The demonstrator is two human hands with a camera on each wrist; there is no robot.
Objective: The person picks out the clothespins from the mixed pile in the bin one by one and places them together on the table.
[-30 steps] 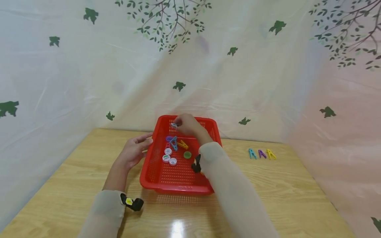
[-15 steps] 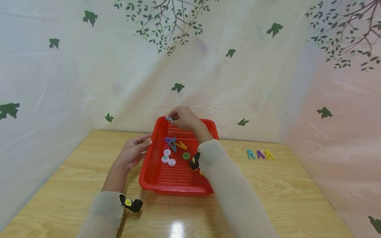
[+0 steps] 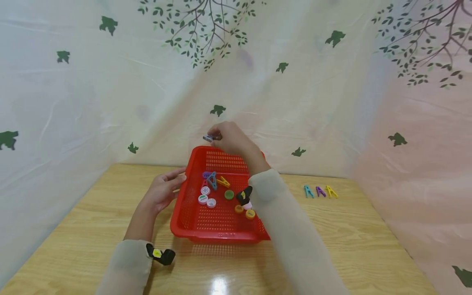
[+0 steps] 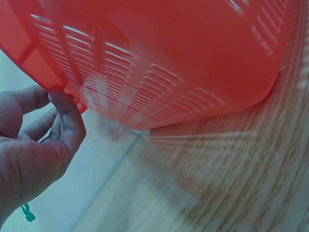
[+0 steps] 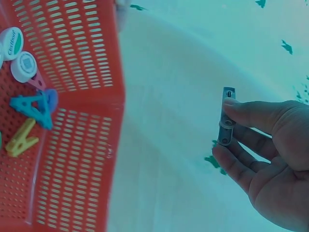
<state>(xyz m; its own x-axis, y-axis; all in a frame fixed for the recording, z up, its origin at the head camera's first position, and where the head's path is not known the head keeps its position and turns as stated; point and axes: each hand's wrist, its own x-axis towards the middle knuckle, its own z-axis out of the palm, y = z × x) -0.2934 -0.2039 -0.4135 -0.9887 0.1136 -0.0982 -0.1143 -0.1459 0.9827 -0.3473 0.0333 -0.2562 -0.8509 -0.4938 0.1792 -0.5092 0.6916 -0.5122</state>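
My right hand is raised above the far rim of a red perforated basket and pinches a small grey clothes peg between thumb and fingers. The right wrist view shows the grey peg upright in the fingertips of the right hand, off to the side of the basket. My left hand lies against the basket's left rim; in the left wrist view its fingertips touch the edge of the basket. Inside lie a blue peg, a yellow peg and several bottle caps.
Three pegs, blue, purple and yellow, stand in a row on the wooden table right of the basket. A pale curtain with leaf prints encloses the table at the back and both sides.
My right hand has lifted the grey peg up out of the basket, from inside its far end to above the rim. The left hand has stayed at the left rim.
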